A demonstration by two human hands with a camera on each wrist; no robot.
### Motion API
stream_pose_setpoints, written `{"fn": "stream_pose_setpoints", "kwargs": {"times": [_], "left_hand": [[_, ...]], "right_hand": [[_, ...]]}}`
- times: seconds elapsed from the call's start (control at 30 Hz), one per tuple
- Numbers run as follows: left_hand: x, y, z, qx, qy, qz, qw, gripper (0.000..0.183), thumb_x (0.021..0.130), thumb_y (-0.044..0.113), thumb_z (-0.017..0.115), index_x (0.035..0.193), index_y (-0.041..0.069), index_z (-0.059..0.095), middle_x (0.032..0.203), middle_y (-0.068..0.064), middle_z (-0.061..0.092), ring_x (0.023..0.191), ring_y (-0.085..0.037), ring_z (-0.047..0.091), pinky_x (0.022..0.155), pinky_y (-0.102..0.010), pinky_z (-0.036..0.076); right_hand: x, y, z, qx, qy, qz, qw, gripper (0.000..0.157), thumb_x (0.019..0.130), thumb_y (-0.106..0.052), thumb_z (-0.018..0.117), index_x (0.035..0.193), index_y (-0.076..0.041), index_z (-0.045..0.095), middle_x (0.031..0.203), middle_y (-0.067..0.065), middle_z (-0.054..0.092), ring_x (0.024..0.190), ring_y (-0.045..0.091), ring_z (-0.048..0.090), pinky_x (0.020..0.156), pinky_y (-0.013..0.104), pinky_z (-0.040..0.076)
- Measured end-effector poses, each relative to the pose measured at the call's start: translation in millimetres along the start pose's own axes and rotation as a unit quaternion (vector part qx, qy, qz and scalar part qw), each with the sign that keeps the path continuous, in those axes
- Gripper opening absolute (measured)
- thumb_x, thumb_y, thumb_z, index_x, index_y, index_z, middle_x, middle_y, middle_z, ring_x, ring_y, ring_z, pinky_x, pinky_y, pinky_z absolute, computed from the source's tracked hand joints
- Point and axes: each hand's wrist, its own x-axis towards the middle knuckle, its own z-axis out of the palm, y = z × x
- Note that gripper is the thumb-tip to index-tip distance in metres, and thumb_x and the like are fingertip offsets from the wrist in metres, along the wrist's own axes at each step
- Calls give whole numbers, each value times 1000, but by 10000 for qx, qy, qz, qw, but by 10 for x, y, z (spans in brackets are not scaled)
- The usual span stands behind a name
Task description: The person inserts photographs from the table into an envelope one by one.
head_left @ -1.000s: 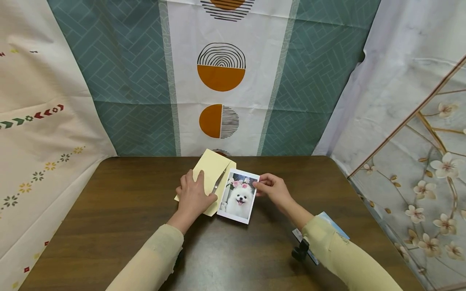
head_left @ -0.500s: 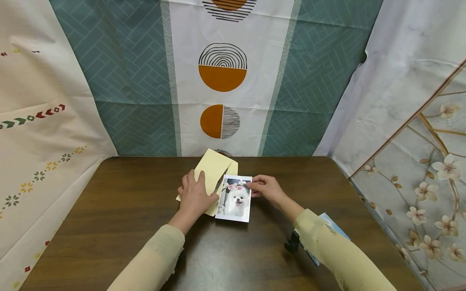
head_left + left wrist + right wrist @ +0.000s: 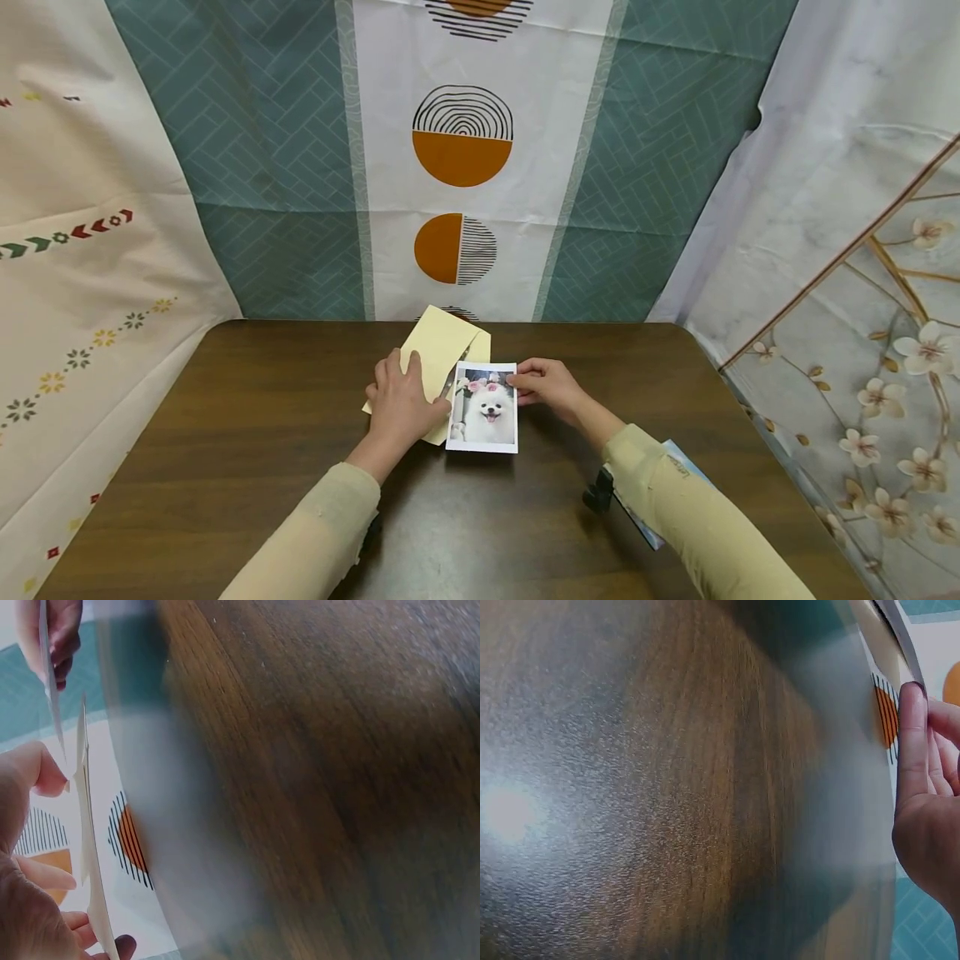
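Photo card (image 3: 486, 408) pinched at its upper right edge by the right hand (image 3: 549, 385); yellow envelope (image 3: 435, 337) gripped at its lower left by the left hand (image 3: 403, 408). Card is held in front of the envelope's right part, above the table (image 3: 262, 417). Judged light, thin, fairly stiff, easily creased, maybe slippery; best taken by the white border. Versus one second ago, card has been shifted left and straightened, more envelope is covered; envelope barely moved.

Beyond the wood-grain table (image 3: 262, 425) I see a teal-and-white curtain (image 3: 465, 197) with half-orange circles, a cream patterned cloth (image 3: 82, 258) at left, a blossom-printed cloth (image 3: 840, 367) at right; a partly hidden light-blue item (image 3: 684, 457) lies tableside right.
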Motion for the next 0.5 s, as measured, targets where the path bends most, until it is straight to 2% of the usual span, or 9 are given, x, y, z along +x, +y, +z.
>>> {"fn": "stream_pose_setpoints", "kwargs": {"times": [0.27,0.5], "left_hand": [[-3,36,-14,11,10,11,10000,87,72,41,69,143,0,40,146,-23,28,131,-41,26,88,-63,35],[-32,69,-31,-116,-70,-43,9999,87,71,39,68,144,2,38,147,-23,26,132,-41,25,92,-63,33]], "right_hand": [[88,-37,1,74,156,-145,9997,26,85,-11,72,101,5,60,82,7,69,66,20,65,69,38,57],[115,-83,45,439,420,-242,9979,23,85,-7,71,99,5,58,81,8,69,63,18,67,72,43,57]]}}
